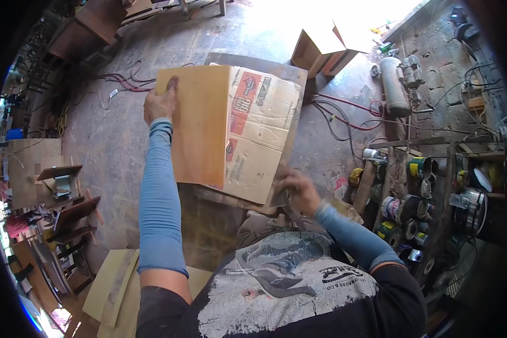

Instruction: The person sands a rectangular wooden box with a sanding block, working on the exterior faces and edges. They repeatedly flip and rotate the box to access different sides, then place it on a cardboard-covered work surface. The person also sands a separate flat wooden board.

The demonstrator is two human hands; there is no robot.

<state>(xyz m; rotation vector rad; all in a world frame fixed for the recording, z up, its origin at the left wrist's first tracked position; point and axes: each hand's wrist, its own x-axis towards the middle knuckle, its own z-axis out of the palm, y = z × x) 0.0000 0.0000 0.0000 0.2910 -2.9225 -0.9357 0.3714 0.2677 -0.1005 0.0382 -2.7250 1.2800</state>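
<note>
My left hand point(162, 102) grips a smooth, light-brown wooden board point(200, 127) by its left edge, thumb on the top face and the other fingers mostly hidden. The board lies over the left part of a flattened cardboard sheet point(265, 135) with red and black print. Under the cardboard is a worn, dark work surface point(294, 81). Beside the near right corner of that surface is my right hand point(299, 188), blurred by motion. Its fingers are curled around something dark that I cannot make out.
Hoses and cables point(343, 121) run across the floor on both sides. An open wooden box point(327, 53) stands far right, near a metal tank point(395, 87). Paint cans point(397, 208) crowd a rack at right. Yellowish panels point(112, 287) lie near left; wood pieces point(65, 172) stand at left.
</note>
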